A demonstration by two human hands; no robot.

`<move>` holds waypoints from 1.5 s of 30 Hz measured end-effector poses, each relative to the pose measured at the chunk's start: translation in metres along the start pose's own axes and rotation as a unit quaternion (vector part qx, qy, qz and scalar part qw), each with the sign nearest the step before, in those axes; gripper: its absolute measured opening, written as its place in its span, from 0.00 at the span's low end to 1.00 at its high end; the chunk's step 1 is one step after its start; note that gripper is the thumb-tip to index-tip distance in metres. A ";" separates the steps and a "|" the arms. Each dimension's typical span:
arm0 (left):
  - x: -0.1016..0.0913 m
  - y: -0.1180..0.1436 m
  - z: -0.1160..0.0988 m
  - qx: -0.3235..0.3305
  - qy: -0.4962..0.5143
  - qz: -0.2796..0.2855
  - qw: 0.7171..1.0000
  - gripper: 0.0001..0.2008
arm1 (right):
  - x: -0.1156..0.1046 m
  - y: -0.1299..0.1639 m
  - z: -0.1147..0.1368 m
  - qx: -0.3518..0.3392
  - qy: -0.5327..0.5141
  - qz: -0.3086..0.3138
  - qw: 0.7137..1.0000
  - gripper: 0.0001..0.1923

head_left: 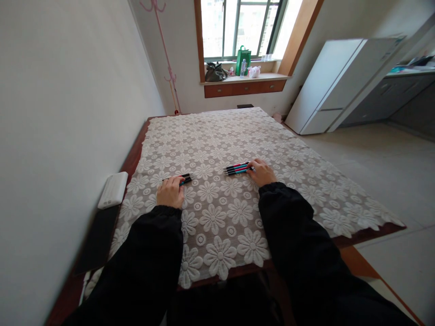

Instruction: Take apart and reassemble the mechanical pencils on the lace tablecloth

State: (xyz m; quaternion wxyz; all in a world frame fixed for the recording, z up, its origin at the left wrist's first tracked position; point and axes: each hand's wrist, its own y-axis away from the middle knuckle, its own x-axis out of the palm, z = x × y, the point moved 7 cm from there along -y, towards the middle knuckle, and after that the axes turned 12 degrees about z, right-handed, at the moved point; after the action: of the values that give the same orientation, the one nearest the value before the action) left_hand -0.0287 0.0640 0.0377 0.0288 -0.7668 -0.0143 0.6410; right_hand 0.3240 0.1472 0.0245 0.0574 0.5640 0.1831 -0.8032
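Two pen bunches under hands

Counted: two hands, two clusters of pens, one lace cloth.

Two hands on the table: left hand, right hand, each in a black sleeve. Under the left, a cluster of pens, seemingly two, count unsure. At the right, a second cluster of pens, about four, red and teal among them. One floral lace cloth. One white box at the left edge. One white fridge far right. One green bag on the sill.
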 end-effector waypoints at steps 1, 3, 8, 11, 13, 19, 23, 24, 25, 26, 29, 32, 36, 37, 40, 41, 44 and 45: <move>0.001 0.000 0.000 -0.001 -0.001 0.003 1.000 0.14 | 0.000 0.000 0.000 0.002 -0.001 0.001 1.000 0.05; 0.002 -0.001 0.002 -0.006 -0.005 0.005 1.000 0.14 | 0.000 0.000 0.000 0.005 -0.005 0.002 1.000 0.05; 0.004 -0.003 0.005 -0.012 0.003 0.019 1.000 0.14 | -0.010 0.002 0.002 0.025 -0.047 -0.041 0.998 0.02; 0.004 -0.003 0.006 -0.011 0.002 0.018 1.000 0.12 | -0.019 0.003 0.006 0.027 -0.078 -0.080 0.993 0.04; 0.003 -0.003 0.006 -0.009 -0.004 0.015 1.000 0.10 | -0.024 0.005 0.010 0.015 -0.096 -0.098 0.990 0.05; -0.003 -0.001 -0.003 0.035 0.090 -0.005 0.995 0.06 | -0.033 0.006 0.036 -0.081 -0.180 -0.059 0.979 0.08; -0.011 0.005 -0.021 0.128 0.332 -0.040 0.934 0.12 | -0.029 0.008 0.068 -0.143 -0.244 0.024 0.959 0.11; -0.012 0.007 -0.026 0.148 0.390 -0.045 0.908 0.12 | -0.026 0.010 0.078 -0.163 -0.258 0.043 0.951 0.11; -0.012 0.009 -0.030 0.162 0.445 -0.043 0.880 0.12 | -0.024 0.013 0.089 -0.184 -0.268 0.064 0.943 0.11; -0.010 0.010 -0.034 0.170 0.500 -0.029 0.849 0.12 | -0.021 0.016 0.099 -0.199 -0.287 0.079 0.934 0.11; 0.002 0.013 -0.044 0.161 0.636 0.020 0.754 0.17 | -0.010 0.024 0.123 -0.227 -0.343 0.110 0.905 0.12; 0.017 0.015 -0.052 0.135 0.682 0.071 0.716 0.21 | 0.003 0.030 0.138 -0.229 -0.349 0.145 0.897 0.17; 0.029 0.017 -0.052 0.106 0.654 0.089 0.743 0.19 | 0.023 0.038 0.147 -0.214 -0.380 0.249 0.865 0.15; 0.029 0.017 -0.051 0.102 0.637 0.090 0.758 0.19 | 0.026 0.039 0.147 -0.212 -0.378 0.263 0.862 0.15; 0.029 0.016 -0.050 0.108 0.569 0.101 0.809 0.16 | 0.025 0.036 0.143 -0.207 -0.334 0.248 0.886 0.14; 0.028 0.015 -0.049 0.117 0.543 0.101 0.825 0.15 | 0.025 0.035 0.141 -0.206 -0.318 0.241 0.894 0.14; 0.021 0.013 -0.047 0.159 0.453 0.063 0.875 0.11 | 0.026 0.032 0.135 -0.196 -0.289 0.234 0.907 0.18; 0.019 0.013 -0.046 0.178 0.416 0.047 0.891 0.11 | 0.027 0.032 0.134 -0.193 -0.281 0.234 0.910 0.19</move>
State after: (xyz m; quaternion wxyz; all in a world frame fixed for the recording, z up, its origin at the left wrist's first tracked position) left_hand 0.0202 0.0507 0.0264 0.1377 -0.9451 0.1495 0.2557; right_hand 0.2056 0.0729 0.0320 0.4008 0.3197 0.1735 -0.8408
